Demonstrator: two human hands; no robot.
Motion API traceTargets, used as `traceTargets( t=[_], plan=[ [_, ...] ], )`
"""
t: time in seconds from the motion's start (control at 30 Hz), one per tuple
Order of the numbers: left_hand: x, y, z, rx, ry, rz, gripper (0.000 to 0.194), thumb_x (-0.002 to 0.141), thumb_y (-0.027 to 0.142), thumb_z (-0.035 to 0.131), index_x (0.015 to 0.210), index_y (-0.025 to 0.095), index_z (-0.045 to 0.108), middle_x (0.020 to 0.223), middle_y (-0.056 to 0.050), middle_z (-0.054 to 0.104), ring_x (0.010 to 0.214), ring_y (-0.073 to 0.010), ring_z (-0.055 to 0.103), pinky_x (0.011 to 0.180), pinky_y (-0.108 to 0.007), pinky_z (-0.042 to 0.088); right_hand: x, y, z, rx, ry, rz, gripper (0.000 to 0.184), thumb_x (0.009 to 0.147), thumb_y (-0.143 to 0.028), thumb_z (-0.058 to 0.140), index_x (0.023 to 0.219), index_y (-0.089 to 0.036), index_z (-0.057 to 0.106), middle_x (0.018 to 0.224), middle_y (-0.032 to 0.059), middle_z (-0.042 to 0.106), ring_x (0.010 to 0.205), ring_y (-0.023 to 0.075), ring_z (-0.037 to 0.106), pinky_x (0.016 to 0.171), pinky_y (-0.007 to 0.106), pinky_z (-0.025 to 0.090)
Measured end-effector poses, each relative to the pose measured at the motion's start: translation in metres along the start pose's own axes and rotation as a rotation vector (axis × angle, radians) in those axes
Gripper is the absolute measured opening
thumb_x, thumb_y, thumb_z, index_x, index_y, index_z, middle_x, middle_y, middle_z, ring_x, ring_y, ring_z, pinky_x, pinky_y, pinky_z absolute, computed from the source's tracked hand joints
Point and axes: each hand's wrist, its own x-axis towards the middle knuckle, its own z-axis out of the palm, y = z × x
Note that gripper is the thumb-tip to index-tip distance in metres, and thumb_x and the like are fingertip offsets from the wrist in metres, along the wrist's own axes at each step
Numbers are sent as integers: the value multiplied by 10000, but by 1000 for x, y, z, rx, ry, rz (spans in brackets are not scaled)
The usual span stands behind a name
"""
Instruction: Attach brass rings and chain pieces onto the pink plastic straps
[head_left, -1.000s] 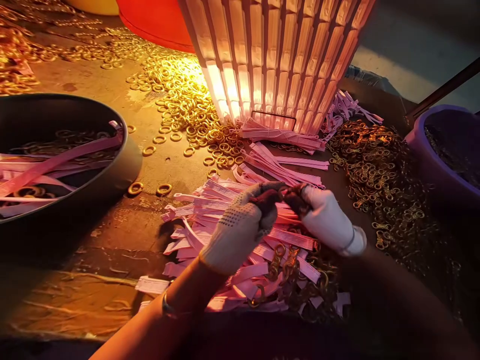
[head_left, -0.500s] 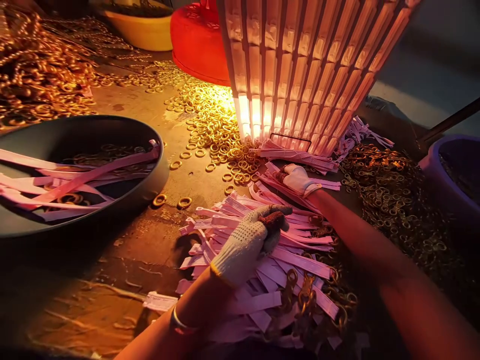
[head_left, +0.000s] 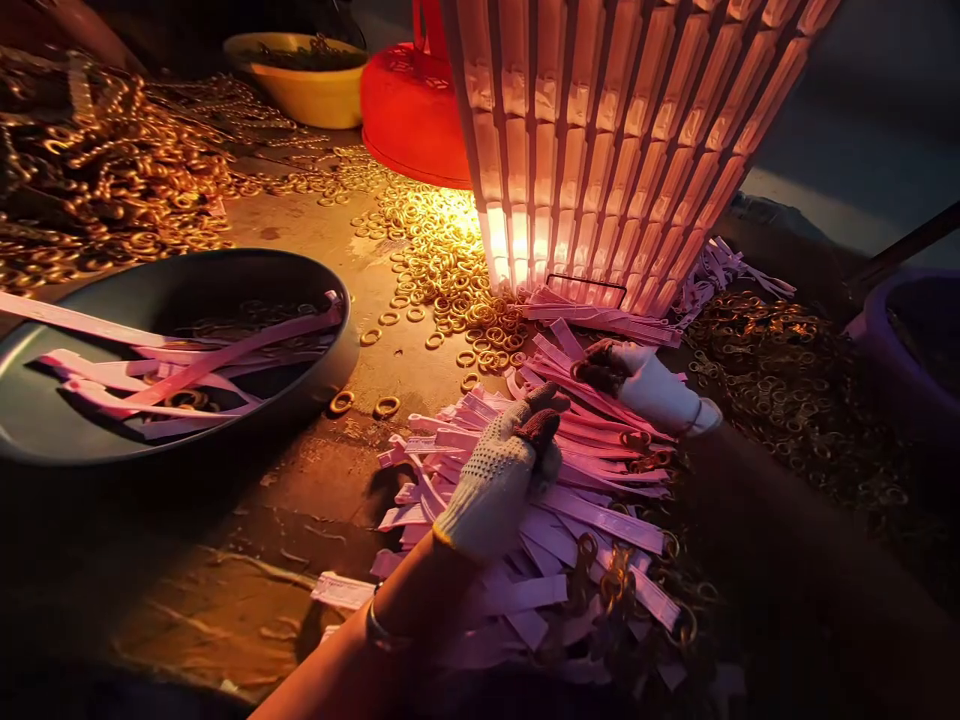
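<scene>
My left hand (head_left: 501, 470), in a dotted knit glove with dark fingertips, hovers over a spread of pink fabric straps (head_left: 611, 525). Its fingers are curled together, and whatever lies in them is hidden. Just beyond it on the right, my right hand (head_left: 637, 385), gloved in white, pinches a pink strap (head_left: 566, 340) whose end sticks out past the dark fingertips. Brass rings and clasps (head_left: 615, 575) are joined to some straps at the near right of the spread.
Loose brass rings (head_left: 442, 285) lie under a red lamp (head_left: 412, 120) beside a ribbed translucent panel (head_left: 592, 150). A dark basin (head_left: 341, 345) holds straps and rings. Metal clasps (head_left: 780, 370) are heaped before a purple tub (head_left: 874, 320). Behind are a yellow bowl (head_left: 307, 95) and piled chain (head_left: 142, 170).
My hands were together a second ago. My right hand reached out to the farther straps, then came back towards me with a strap. My left hand stayed over the spread. The view shifted.
</scene>
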Motion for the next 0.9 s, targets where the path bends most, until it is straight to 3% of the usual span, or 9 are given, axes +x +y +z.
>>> traceTargets(
  t=[0.07,0.2,0.33,0.4,0.5,0.6,0.67,0.8,0.9],
  plan=[
    [0,0,3,60,-26,16,235,913,355,661,1058,175,623,551,59,480,430,-69,346,389,-168,235,-27,-11,4,-25,-51,-149,311,948,-433,629,820,-159,697,856,61,696,786,169,595,768,309,509],
    [-2,2,2,-20,-114,0,237,908,382,652,829,175,566,491,72,387,408,-55,272,385,-166,206,-65,-28,18,-146,-83,-237,211,981,-271,581,822,-168,673,931,88,704,872,185,621,847,341,525],
    [-7,7,-1,-196,-149,-127,304,811,309,761,1039,166,620,639,60,517,400,-18,197,363,-161,143,-86,-40,15,-23,-6,-353,131,995,-230,575,1022,-170,689,1045,98,722,1005,185,666,906,321,546],
    [-11,6,-1,-158,-151,-150,345,809,332,772,1073,168,620,746,29,583,404,-16,247,361,-171,147,-95,-45,10,-55,87,-319,165,1000,-219,563,1122,-192,670,1044,78,732,989,174,684,891,305,553],
    [-18,0,2,37,-176,-138,274,924,419,649,832,178,556,623,51,473,419,-43,291,391,-183,188,-107,-56,9,-391,119,-144,234,964,-154,539,1169,-173,651,966,83,736,897,199,691,801,313,543],
    [-25,-6,4,305,-189,-94,368,992,402,527,702,200,424,529,65,379,435,-66,289,420,-195,218,-114,-67,17,-789,19,-49,164,909,-96,521,988,-153,654,818,85,695,742,216,654,626,308,459],
    [-27,-7,5,473,-189,-51,342,994,376,509,708,205,435,525,63,401,450,-78,320,433,-202,247,-117,-71,25,-969,6,-83,162,930,-89,491,844,-176,599,703,54,630,605,186,575,529,304,346],
    [-25,-2,4,817,-219,118,302,978,376,525,733,199,525,579,49,464,511,-97,390,491,-220,327,-125,-72,37,-1235,239,-227,272,983,-77,479,742,-204,470,588,-3,505,521,145,447,509,312,199],
    [-21,1,1,1049,-308,285,260,964,343,518,778,186,610,650,21,578,588,-121,474,562,-237,382,-132,-70,42,-1297,367,-215,280,983,-96,521,738,-207,447,589,-10,492,520,136,409,522,319,171]
  ],
)
